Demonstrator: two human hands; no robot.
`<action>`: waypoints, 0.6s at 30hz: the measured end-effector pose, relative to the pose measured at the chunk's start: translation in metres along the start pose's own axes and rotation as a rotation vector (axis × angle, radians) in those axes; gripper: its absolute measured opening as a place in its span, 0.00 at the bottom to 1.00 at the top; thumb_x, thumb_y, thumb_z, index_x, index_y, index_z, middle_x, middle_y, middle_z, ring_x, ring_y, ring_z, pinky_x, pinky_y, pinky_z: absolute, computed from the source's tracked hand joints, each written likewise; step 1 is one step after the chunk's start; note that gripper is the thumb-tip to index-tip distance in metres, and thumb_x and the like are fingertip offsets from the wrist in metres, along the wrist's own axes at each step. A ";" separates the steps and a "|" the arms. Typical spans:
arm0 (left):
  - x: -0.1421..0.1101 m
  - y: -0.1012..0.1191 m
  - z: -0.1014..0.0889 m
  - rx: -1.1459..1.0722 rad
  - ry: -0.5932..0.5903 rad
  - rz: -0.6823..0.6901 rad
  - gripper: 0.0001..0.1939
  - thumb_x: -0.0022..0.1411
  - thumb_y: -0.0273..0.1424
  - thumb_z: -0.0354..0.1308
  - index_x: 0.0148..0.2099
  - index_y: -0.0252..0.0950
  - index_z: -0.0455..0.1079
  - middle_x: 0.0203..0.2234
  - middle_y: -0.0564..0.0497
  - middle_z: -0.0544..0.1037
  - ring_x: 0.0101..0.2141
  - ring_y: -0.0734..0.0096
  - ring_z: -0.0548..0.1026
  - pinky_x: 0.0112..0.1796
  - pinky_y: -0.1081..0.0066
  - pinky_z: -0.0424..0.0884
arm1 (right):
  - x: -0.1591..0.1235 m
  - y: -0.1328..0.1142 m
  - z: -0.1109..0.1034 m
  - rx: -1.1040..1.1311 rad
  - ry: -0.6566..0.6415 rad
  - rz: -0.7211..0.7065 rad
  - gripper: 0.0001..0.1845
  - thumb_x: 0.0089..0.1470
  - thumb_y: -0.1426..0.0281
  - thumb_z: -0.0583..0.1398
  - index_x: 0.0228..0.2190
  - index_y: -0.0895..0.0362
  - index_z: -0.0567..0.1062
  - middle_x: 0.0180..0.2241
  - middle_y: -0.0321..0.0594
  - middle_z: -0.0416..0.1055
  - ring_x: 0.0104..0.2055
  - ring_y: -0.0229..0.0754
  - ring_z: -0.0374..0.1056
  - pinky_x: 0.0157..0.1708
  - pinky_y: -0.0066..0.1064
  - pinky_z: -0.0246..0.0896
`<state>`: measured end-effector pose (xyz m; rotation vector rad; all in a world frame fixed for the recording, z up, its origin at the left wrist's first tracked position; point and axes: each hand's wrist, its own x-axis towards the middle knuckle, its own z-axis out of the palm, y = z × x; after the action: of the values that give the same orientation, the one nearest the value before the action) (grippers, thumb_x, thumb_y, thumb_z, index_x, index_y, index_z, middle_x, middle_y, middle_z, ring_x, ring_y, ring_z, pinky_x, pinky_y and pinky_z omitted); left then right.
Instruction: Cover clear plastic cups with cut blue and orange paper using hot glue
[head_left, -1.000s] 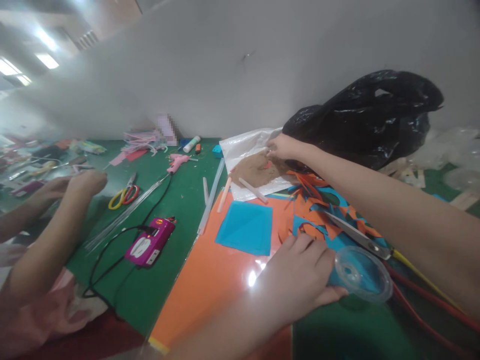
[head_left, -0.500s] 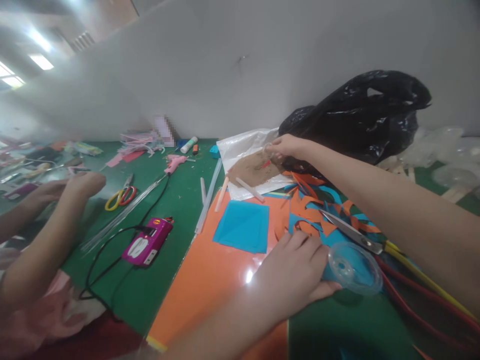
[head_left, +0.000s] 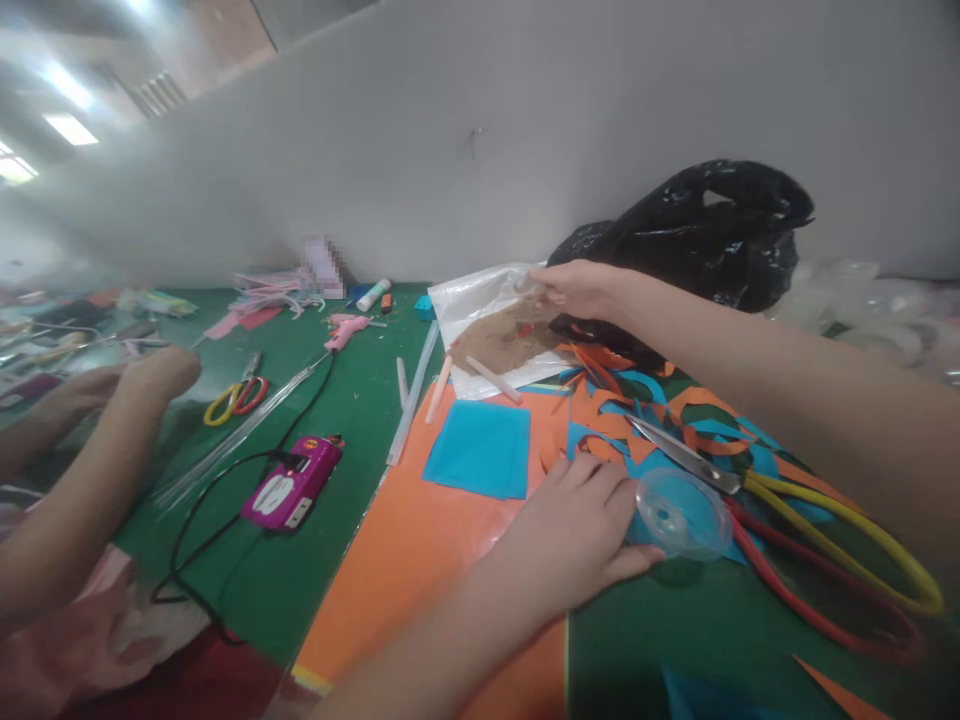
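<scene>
Sand lies on a white bag near the table's far edge, beside the right hand, arm extended, grip undeterminable, while the left hand rests palm-down, unclenched, beside a clear lid.

A soft pile of brown, sandy stuff lies spread out on a shiny white plastic sheet. The pile is low and wide, with a little red bit near its right side. The white sheet looks crinkly and lies right by the far end of a big, smooth orange sheet. The orange sheet is long and flat on the green surface, with a bit of yellow at its near left corner. Just right of it sits a see-through round plastic dish. It is shallow, with a small ring in the middle.
</scene>
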<state>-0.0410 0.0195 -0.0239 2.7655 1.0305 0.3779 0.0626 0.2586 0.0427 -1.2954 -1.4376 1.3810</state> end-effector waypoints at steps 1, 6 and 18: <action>0.000 0.000 0.000 -0.002 -0.004 -0.005 0.25 0.70 0.47 0.56 0.55 0.29 0.71 0.45 0.41 0.79 0.50 0.54 0.73 0.48 0.59 0.73 | -0.005 -0.003 -0.003 0.023 -0.010 -0.004 0.11 0.67 0.66 0.58 0.35 0.56 0.78 0.35 0.44 0.77 0.42 0.40 0.74 0.52 0.33 0.73; 0.000 0.000 -0.003 -0.022 -0.028 -0.017 0.26 0.70 0.47 0.57 0.57 0.29 0.70 0.48 0.41 0.78 0.52 0.54 0.72 0.51 0.56 0.72 | -0.035 -0.022 -0.024 0.152 -0.041 -0.018 0.10 0.67 0.67 0.57 0.34 0.55 0.75 0.41 0.43 0.76 0.47 0.38 0.72 0.53 0.28 0.72; 0.001 0.002 -0.008 -0.053 -0.092 -0.056 0.26 0.70 0.46 0.57 0.58 0.29 0.69 0.50 0.41 0.77 0.53 0.52 0.71 0.52 0.55 0.72 | -0.200 -0.002 -0.080 -0.162 -0.032 -0.010 0.14 0.55 0.49 0.65 0.40 0.37 0.83 0.52 0.42 0.79 0.60 0.55 0.71 0.55 0.43 0.76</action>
<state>-0.0408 0.0192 -0.0150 2.6733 1.0578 0.2634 0.1818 0.0831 0.0809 -1.3708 -1.6035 1.3060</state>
